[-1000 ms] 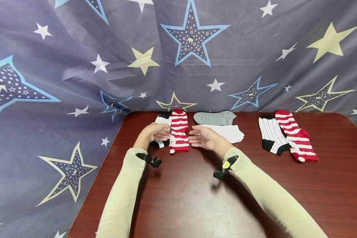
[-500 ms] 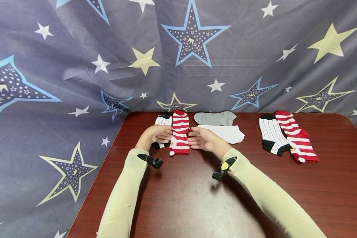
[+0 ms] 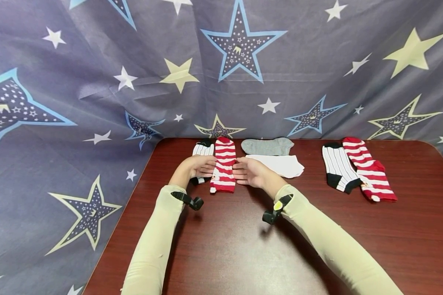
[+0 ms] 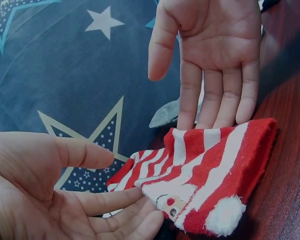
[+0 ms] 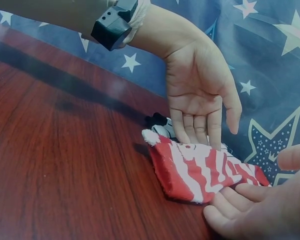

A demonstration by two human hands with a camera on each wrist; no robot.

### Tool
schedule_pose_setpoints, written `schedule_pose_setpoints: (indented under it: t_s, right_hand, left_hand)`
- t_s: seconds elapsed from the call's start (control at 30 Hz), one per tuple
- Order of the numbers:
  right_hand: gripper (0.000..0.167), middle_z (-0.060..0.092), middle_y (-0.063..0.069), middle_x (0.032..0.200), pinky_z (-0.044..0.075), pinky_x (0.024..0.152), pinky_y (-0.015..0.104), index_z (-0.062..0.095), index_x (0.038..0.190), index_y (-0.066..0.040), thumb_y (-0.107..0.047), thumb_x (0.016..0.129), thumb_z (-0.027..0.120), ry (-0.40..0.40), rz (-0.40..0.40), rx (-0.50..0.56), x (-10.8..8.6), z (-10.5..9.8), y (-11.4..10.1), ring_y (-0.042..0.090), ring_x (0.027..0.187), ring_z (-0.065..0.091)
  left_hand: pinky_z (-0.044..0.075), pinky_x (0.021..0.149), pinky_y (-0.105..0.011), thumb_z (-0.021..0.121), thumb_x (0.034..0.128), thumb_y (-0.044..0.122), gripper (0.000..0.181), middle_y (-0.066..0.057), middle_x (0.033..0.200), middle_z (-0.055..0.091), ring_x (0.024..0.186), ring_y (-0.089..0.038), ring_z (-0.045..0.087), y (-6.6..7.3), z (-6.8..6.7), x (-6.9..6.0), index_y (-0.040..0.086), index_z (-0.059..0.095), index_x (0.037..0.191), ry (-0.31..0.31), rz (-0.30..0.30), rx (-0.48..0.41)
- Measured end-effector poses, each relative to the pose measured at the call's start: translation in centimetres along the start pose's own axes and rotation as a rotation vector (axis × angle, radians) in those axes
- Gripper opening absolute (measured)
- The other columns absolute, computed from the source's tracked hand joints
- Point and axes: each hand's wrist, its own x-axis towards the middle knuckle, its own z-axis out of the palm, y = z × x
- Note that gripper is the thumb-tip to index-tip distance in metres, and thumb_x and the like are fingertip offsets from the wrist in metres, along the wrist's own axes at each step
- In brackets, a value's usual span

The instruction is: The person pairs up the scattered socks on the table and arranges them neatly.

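A red-and-white striped sock with a white pompom lies lengthwise on the table between both hands. My left hand touches its left edge with straight fingers. From the other side, the extended fingers of my right hand touch the right edge. In the left wrist view the sock shows a small face design near the pompom, and its sides stand up a little between the hands. Partly behind my left hand is a white sock with black stripes, its black toe and heel showing.
Right of the hands lie a grey sock and a white sock. Farther right, another black-striped sock and another red striped sock lie side by side. A star-patterned cloth hangs behind the wooden table.
My left hand has shifted right against the striped sock, and the right hand slightly left. The sock has moved a little rightward and toward me. The other socks stay put.
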Motion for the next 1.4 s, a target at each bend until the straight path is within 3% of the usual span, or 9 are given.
schedule_pose_setpoints:
  t_s: [0.17, 0.4, 0.57, 0.73, 0.93, 1.03, 1.27, 1.4]
  right_hand:
    - [0.056, 0.035, 0.021, 0.161, 0.027, 0.125, 0.047, 0.033, 0.155, 0.001, -0.032, 0.110, 0.034, -0.018, -0.006, 0.029, 0.1, -0.2, 0.0, 0.034, 0.149, 0.035]
    - [0.053, 0.034, 0.017, 0.163, 0.028, 0.125, 0.046, 0.031, 0.157, -0.003, -0.029, 0.111, 0.032, -0.033, -0.045, 0.077, 0.2, -0.1, -0.2, 0.033, 0.147, 0.037]
    - [0.052, 0.034, 0.018, 0.162, 0.030, 0.125, 0.045, 0.030, 0.157, -0.004, -0.027, 0.110, 0.033, -0.039, -0.052, 0.145, 0.1, -0.1, -0.1, 0.033, 0.146, 0.038]
    - [0.039, 0.034, 0.020, 0.161, 0.031, 0.125, 0.044, 0.040, 0.144, -0.004, -0.020, 0.109, 0.036, -0.032, -0.058, 0.211, 0.4, -0.3, -0.1, 0.032, 0.141, 0.042]
    - [0.022, 0.035, 0.022, 0.158, 0.032, 0.124, 0.043, 0.045, 0.128, -0.005, -0.014, 0.108, 0.039, -0.033, -0.065, 0.231, 0.5, -0.5, 0.0, 0.032, 0.136, 0.045]
    - [0.019, 0.041, 0.021, 0.152, 0.034, 0.123, 0.043, 0.046, 0.125, -0.005, -0.011, 0.107, 0.041, -0.027, -0.071, 0.217, 0.5, -0.5, 0.0, 0.029, 0.127, 0.052]
    - [0.041, 0.038, 0.018, 0.158, 0.035, 0.123, 0.041, 0.038, 0.147, 0.003, -0.011, 0.108, 0.038, -0.038, -0.061, 0.186, 0.3, -0.3, 0.2, 0.026, 0.130, 0.051]
    - [0.046, 0.043, 0.016, 0.153, 0.051, 0.108, 0.037, 0.034, 0.152, 0.003, -0.012, 0.109, 0.037, -0.052, -0.047, 0.138, 0.1, -0.3, 0.3, 0.025, 0.130, 0.051]
  left_hand:
    - [0.043, 0.117, -0.037, 0.046, 0.1045, 0.029, 0.057, -0.023, 0.157, 0.043, 0.139, -0.030, 0.049, 0.0, 0.1, 0.2, -0.003, 0.042, 0.151, -0.013, 0.001, -0.019]
    - [0.046, 0.115, -0.037, 0.048, 0.1020, 0.028, 0.058, -0.024, 0.154, 0.045, 0.119, -0.026, 0.058, -0.2, 0.2, 0.5, -0.004, 0.042, 0.150, -0.003, 0.005, -0.065]
    - [0.045, 0.115, -0.039, 0.051, 0.1012, 0.024, 0.057, -0.023, 0.154, 0.044, 0.121, -0.026, 0.058, -0.2, 0.5, 0.7, -0.004, 0.041, 0.150, 0.005, 0.014, -0.121]
    - [0.045, 0.115, -0.041, 0.054, 0.1007, 0.017, 0.050, -0.024, 0.152, 0.046, 0.115, -0.025, 0.058, -0.2, 0.8, 1.0, -0.003, 0.044, 0.145, 0.016, 0.021, -0.149]
    - [0.055, 0.103, -0.036, 0.061, 0.0963, 0.012, 0.025, -0.011, 0.117, 0.060, 0.088, -0.014, 0.063, -0.2, 1.1, 1.0, 0.003, 0.057, 0.120, 0.041, 0.030, -0.134]
    - [0.059, 0.092, -0.030, 0.062, 0.0962, 0.012, 0.017, -0.007, 0.109, 0.061, 0.085, -0.013, 0.063, -0.1, 1.3, 0.9, 0.005, 0.059, 0.111, 0.037, 0.042, -0.114]
    - [0.056, 0.070, -0.021, 0.062, 0.0957, 0.005, 0.006, 0.002, 0.088, 0.062, 0.075, -0.010, 0.061, 0.1, 1.7, 0.7, 0.009, 0.057, 0.099, 0.043, 0.054, -0.099]
    - [0.056, 0.066, -0.020, 0.061, 0.0953, 0.000, 0.015, 0.003, 0.082, 0.059, 0.070, -0.009, 0.059, 0.1, 1.9, 0.7, 0.010, 0.049, 0.095, 0.043, 0.061, -0.137]
